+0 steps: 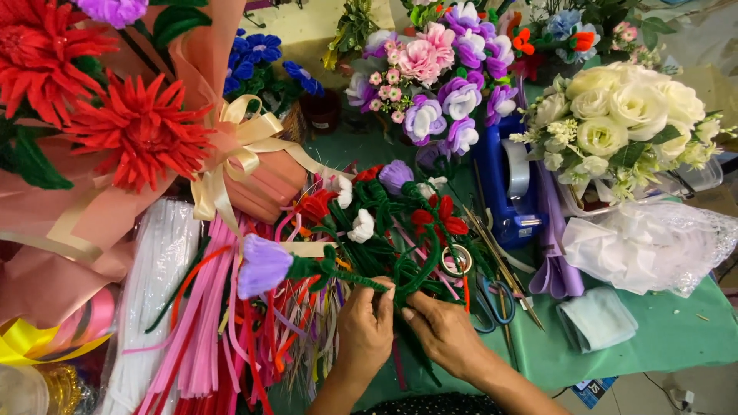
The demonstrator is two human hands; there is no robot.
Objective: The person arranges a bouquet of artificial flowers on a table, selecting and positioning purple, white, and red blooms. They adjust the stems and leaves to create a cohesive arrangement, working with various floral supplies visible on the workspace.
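Note:
My left hand (366, 329) and my right hand (442, 332) sit side by side near the table's front edge, both pinching the dark green fuzzy stems (400, 265) of a cluster of pipe-cleaner flowers. From my left hand a green stem runs left to a lilac tulip-shaped flower (262, 265). Above the hands the cluster carries a white bud (362, 226), a red flower (440, 218) and a purple bud (395, 175).
Loose pink, red and white pipe cleaners (201, 323) lie at left under a wrapped red-flower bouquet (131, 127) with a cream ribbon. Purple and pink bouquets (434, 73) and a white rose bouquet (619, 115) stand behind. A blue tape dispenser (509, 188), scissors (492, 300), white tulle (646, 246) and a folded cloth (596, 317) rest on the green table.

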